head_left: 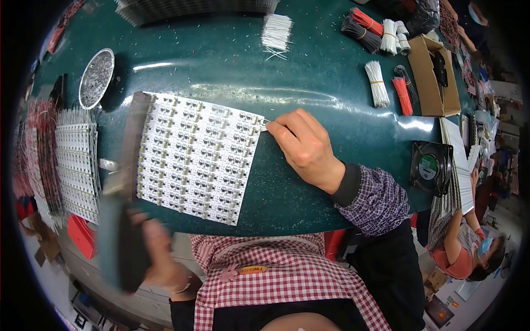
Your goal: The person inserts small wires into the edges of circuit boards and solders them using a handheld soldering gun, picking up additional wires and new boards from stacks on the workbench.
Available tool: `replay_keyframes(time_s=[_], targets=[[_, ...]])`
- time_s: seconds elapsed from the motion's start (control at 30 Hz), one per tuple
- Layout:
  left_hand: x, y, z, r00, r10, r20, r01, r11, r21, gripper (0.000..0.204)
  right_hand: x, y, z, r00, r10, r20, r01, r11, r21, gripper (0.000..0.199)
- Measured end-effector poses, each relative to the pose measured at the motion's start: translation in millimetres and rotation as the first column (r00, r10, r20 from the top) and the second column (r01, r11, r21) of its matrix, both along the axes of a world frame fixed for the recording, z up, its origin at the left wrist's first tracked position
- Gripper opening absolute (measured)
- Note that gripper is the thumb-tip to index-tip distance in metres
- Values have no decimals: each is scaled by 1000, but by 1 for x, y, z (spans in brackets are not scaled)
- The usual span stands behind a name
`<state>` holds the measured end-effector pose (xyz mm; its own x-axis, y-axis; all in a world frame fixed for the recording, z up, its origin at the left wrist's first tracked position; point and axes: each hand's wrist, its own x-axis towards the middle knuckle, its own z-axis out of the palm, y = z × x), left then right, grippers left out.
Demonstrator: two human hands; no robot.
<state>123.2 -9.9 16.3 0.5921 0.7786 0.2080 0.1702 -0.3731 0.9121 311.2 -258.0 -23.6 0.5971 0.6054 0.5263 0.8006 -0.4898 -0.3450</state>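
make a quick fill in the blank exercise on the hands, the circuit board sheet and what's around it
1. The right hand is at the upper ____ corner of the white circuit board sheet.
2. The left hand, holding a dark, blurred thing, appears ____ (higher or lower) in the picture than the other hand.
3. The person's checked apron is white and ____.
4. The square fan has a ____ frame.

Missing words: right; lower; red; black.

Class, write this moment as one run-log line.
left hand: holding blurred dark tool; right hand: pinching thin wires; white circuit panel: on green table
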Motion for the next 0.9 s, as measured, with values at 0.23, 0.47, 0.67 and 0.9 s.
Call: replay_keyframes(time_s=[0.23, 0.47, 0.67, 0.9], targets=[[70, 106, 32, 957, 249, 147, -257, 966, 38, 20, 0, 1, 4, 999, -7, 38, 7, 1000, -5, 26], [39, 16, 7, 958, -203, 202, 261, 908, -329, 47, -10, 0, 6, 999, 18, 29, -18, 1000, 3, 25], [20, -27, 6, 905, -391, -165, 314, 879, -360, 39, -8, 1, -1, 999, 19, 27, -20, 999, 33, 26], [22, -35, -1, 846, -476, -240, 460, 879, -123, 19, -8, 3, -1, 1000, 17, -20, -16, 999, 29, 27]])
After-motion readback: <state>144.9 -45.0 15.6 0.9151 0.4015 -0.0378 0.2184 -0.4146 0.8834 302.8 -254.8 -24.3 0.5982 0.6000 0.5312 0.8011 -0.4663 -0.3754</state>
